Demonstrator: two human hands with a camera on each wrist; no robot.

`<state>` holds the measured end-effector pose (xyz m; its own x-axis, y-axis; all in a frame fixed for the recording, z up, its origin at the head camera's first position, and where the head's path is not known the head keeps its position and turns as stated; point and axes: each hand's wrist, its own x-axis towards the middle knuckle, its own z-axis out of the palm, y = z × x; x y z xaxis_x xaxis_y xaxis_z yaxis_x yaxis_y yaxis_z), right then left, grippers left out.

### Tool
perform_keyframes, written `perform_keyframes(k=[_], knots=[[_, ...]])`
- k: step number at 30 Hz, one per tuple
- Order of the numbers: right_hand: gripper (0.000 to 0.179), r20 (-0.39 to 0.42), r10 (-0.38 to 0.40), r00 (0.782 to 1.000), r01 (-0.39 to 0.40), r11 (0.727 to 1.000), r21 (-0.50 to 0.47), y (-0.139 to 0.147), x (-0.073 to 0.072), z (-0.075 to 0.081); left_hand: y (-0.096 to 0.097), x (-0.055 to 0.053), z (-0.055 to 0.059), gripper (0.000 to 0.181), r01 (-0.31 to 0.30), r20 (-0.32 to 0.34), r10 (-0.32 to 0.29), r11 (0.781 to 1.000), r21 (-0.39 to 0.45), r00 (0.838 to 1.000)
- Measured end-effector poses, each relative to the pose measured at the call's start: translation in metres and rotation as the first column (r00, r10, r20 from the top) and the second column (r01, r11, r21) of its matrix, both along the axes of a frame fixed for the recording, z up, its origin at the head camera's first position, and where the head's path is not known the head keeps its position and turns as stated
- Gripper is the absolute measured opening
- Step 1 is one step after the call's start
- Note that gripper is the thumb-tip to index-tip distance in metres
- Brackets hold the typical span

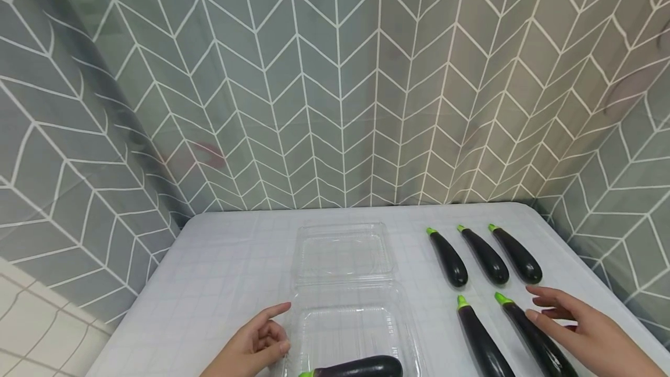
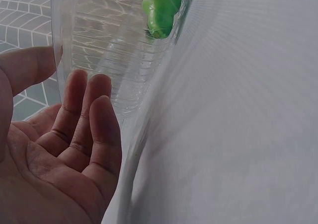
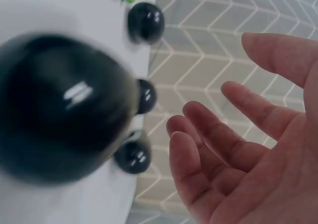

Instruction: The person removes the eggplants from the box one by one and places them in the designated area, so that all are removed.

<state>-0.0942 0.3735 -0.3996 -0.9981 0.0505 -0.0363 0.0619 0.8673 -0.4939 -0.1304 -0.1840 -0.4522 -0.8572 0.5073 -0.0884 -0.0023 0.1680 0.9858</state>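
A transparent plastic clamshell box (image 1: 348, 330) lies with its lid (image 1: 342, 255) folded back, away from me. Across the near part of its base rests an eggplant (image 1: 361, 367), its green stem end (image 2: 161, 13) to the left. My left hand (image 1: 251, 345) is at the box's left edge with thumb and fingers apart; whether they touch the rim I cannot tell. On the right, my right hand (image 1: 586, 327) hovers beside a near-row eggplant (image 1: 539, 339), its fingers loosely bent and nothing in them. A large dark eggplant end (image 3: 64, 110) appears blurred beside that hand in the right wrist view.
Another near-row eggplant (image 1: 484, 342) lies between the box and my right hand. Behind, a row of three eggplants (image 1: 484, 255) points its green stems away from me. The white-covered table (image 1: 209, 284) backs onto a grey chevron curtain (image 1: 340, 103).
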Motion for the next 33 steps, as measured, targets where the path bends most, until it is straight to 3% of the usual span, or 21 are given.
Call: perform_keyframes(k=[5,9,14,21,29,33], knots=[[0.055,-0.143,0.079,0.987,-0.078,0.997,0.008,-0.018,-0.006,0.01,0.0,0.0,0.001,0.067,0.015,-0.002,-0.015,1.0,0.009,1.0],[0.051,-0.192,0.121,0.974,-0.123,0.992,-0.002,-0.033,-0.013,0.018,0.0,0.0,0.001,0.066,0.022,-0.014,-0.022,1.0,0.018,1.0],[0.046,-0.294,0.193,0.936,-0.203,0.979,-0.001,-0.05,-0.019,0.027,0.0,0.0,0.0,0.066,0.021,-0.024,-0.02,1.0,0.019,0.999],[0.047,-0.296,0.273,0.916,-0.28,0.96,0.017,-0.069,-0.026,0.038,0.0,0.0,0.0,0.066,0.024,-0.04,-0.024,1.0,0.015,0.999],[0.049,-0.263,0.327,0.907,-0.337,0.942,0.011,-0.095,-0.032,0.049,-0.001,0.0,-0.002,0.065,0.029,-0.06,-0.028,0.999,0.019,0.998],[0.049,-0.254,0.378,0.89,-0.389,0.921,0.01,-0.108,-0.034,0.053,-0.001,0.0,-0.001,0.065,0.028,-0.056,-0.027,0.999,0.02,0.998]])
